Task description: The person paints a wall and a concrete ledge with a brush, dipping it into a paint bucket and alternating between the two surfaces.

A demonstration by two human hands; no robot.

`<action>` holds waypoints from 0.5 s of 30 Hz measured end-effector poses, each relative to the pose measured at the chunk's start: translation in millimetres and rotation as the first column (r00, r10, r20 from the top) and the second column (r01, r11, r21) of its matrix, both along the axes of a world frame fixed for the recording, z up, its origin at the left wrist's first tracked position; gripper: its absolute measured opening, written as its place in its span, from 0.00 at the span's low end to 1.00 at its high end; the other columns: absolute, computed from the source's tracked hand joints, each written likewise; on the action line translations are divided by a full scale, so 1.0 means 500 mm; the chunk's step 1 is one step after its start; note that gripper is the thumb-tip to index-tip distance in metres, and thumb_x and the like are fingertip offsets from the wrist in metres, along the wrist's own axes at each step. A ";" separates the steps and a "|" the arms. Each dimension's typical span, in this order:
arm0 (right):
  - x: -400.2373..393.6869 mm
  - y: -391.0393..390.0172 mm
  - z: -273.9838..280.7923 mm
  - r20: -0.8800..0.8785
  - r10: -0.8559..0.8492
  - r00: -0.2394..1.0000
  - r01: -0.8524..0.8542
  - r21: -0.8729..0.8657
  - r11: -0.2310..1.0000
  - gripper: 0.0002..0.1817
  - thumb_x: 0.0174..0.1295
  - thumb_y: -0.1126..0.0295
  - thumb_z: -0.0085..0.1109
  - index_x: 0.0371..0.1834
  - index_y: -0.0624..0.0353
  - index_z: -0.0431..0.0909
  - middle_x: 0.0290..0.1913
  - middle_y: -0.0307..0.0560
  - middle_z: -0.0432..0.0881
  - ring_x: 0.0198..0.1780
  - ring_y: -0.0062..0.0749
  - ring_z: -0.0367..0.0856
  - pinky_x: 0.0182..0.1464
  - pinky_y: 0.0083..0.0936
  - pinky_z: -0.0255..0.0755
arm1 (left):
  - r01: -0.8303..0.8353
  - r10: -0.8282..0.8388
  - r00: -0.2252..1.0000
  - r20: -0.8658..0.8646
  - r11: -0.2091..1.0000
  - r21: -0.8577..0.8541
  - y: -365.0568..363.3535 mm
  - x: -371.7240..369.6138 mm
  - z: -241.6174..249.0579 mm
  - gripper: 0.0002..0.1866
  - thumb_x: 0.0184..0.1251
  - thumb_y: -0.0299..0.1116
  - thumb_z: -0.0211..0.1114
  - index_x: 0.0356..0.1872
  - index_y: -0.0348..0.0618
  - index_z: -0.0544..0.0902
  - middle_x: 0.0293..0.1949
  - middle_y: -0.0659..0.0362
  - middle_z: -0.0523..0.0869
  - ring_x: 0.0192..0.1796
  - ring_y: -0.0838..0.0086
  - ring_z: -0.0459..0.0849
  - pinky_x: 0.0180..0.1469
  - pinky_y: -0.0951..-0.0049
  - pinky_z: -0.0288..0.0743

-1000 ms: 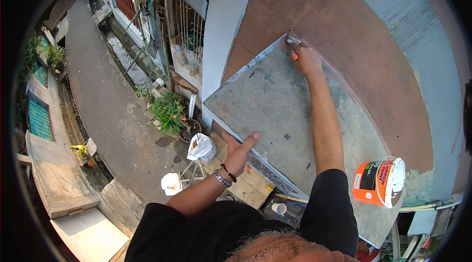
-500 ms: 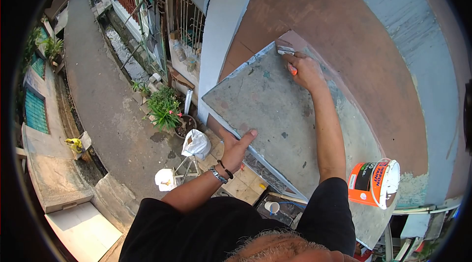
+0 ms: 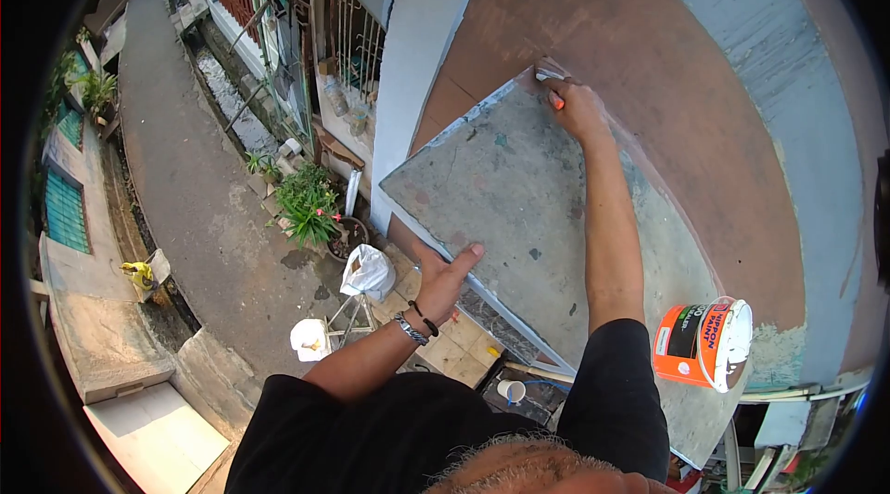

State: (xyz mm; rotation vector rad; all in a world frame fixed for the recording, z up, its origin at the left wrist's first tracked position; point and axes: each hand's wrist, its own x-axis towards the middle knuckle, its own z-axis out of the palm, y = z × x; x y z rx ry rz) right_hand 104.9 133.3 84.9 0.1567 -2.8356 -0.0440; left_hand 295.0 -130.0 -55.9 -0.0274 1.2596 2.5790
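My right hand (image 3: 577, 107) is closed around a paintbrush (image 3: 556, 101) with an orange handle end. Its bristles are at the far corner of a grey concrete slab (image 3: 491, 188), where the slab meets the brown wall (image 3: 640, 105); my fingers partly hide the brush. Along the slab's near left edge, my left hand (image 3: 445, 276) grips with the thumb on top and the fingers over the side, partly out of sight. An orange Nippon Paint bucket (image 3: 691, 343) stands on the slab by my right elbow, white paint coating its rim.
Far below the slab are a potted plant (image 3: 311, 207), a white sack (image 3: 368, 272), a white container (image 3: 310, 339) and a white cup (image 3: 511, 390) on the ground. A lane (image 3: 185, 170) and a drainage channel (image 3: 232, 100) run along the left. A barred window (image 3: 362, 26) is beyond the slab.
My right hand has moved the paintbrush a little farther away, up to the slab's far corner. The left hand keeps its hold on the edge.
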 end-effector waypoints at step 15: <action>0.033 0.011 0.036 -0.091 -0.049 0.995 0.038 -0.119 0.992 0.17 0.59 0.69 0.62 0.53 0.49 0.83 0.43 0.56 0.83 0.47 0.54 0.81 0.49 0.42 0.74 | 0.021 -0.022 0.999 0.031 1.000 0.020 0.001 0.000 -0.008 0.36 0.62 0.30 0.70 0.62 0.39 0.52 0.63 0.51 0.64 0.65 0.67 0.67 0.69 0.64 0.62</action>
